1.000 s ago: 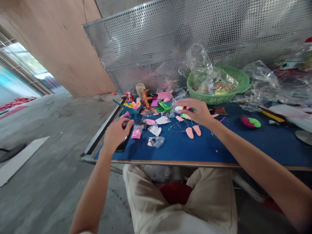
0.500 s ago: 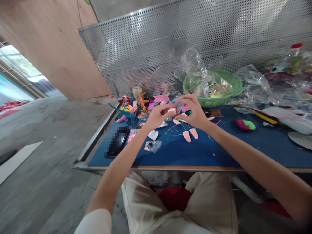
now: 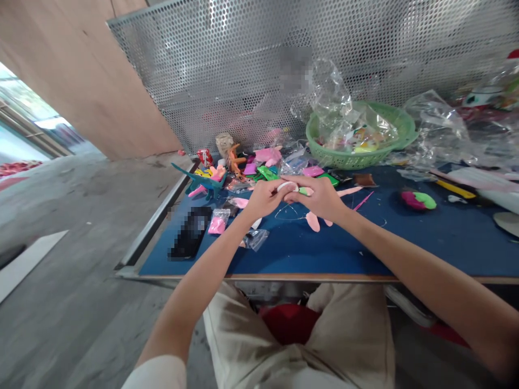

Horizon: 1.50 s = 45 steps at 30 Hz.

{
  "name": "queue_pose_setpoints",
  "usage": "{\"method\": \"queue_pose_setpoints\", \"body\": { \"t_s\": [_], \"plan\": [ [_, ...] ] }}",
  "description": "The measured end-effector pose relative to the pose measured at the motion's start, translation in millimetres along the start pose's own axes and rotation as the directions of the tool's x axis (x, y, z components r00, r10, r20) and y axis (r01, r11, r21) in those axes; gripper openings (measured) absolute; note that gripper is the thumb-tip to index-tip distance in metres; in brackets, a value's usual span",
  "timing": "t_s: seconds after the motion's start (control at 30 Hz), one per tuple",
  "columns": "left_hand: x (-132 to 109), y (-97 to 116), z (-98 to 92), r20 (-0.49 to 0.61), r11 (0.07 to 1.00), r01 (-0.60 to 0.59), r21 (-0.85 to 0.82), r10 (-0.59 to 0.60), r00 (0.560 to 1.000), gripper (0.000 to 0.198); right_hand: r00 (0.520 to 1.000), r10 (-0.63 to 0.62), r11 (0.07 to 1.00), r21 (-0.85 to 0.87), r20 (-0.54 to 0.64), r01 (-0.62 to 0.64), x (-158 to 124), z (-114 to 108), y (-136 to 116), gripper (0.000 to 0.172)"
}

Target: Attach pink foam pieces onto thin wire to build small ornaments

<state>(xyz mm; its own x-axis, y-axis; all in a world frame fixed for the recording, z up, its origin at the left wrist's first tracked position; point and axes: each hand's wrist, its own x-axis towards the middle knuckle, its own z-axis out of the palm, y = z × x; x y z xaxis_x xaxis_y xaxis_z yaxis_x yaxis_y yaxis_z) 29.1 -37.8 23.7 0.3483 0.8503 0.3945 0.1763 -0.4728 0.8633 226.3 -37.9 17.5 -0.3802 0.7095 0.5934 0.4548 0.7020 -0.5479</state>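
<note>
Over the middle of the blue table, my left hand [image 3: 266,198] and my right hand [image 3: 318,195] meet at the fingertips. Between them they press a small white and pale pink lump [image 3: 287,186], which the fingers partly cover. Flat pink pieces [image 3: 312,221] lie on the table just below my right hand, beside a thin clear wire loop [image 3: 288,212]. A bright green piece [image 3: 267,173] and pink clay [image 3: 268,156] lie behind my hands. Left of my left hand is a small bag of pink clay [image 3: 219,222].
A green basket [image 3: 352,158] with clear bags stands at the back right. A black phone [image 3: 190,232] and a teal figure [image 3: 208,185] are on the left. A yellow cutter [image 3: 457,189] and a magenta and green lump [image 3: 417,200] lie right.
My hands have come closer together, and my right hand's raised fingers have lowered and closed around the lump. The camera view has shifted slightly.
</note>
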Motion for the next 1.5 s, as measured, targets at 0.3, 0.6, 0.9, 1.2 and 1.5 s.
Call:
{"method": "queue_pose_setpoints", "body": {
  "t_s": [0.3, 0.6, 0.9, 1.2, 1.5],
  "plan": [
    [2, -1, 2.0, 0.153, 0.972, 0.075, -0.224, -0.041, 0.987, 0.05, 0.978, -0.191, 0.98, -0.067, -0.083, 0.185, 1, -9, 19, 0.029],
    [10, -18, -7.8, -0.067, 0.993, 0.028, -0.113, -0.036, 0.997, 0.042, 0.95, -0.199, 0.98, -0.022, -0.242, 0.2, 5, -17, 28, 0.024],
    [17, -37, -4.4, -0.332, 0.969, -0.072, -0.238, -0.011, 0.943, 0.036, 0.933, -0.147, 0.978, 0.095, -0.329, 0.187, 8, -9, 21, 0.015],
    [3, -22, 13.3, -0.23, 0.973, -0.077, -0.216, 0.026, 0.973, 0.04, 0.958, -0.094, 0.971, 0.189, -0.272, 0.149, 7, 0, 27, 0.041],
    [1, -18, 8.1, -0.129, 0.991, -0.134, -0.015, 0.131, 0.983, 0.037, 0.916, -0.344, 0.938, -0.115, -0.205, 0.326, 5, -10, 30, 0.014]
  ]
}}
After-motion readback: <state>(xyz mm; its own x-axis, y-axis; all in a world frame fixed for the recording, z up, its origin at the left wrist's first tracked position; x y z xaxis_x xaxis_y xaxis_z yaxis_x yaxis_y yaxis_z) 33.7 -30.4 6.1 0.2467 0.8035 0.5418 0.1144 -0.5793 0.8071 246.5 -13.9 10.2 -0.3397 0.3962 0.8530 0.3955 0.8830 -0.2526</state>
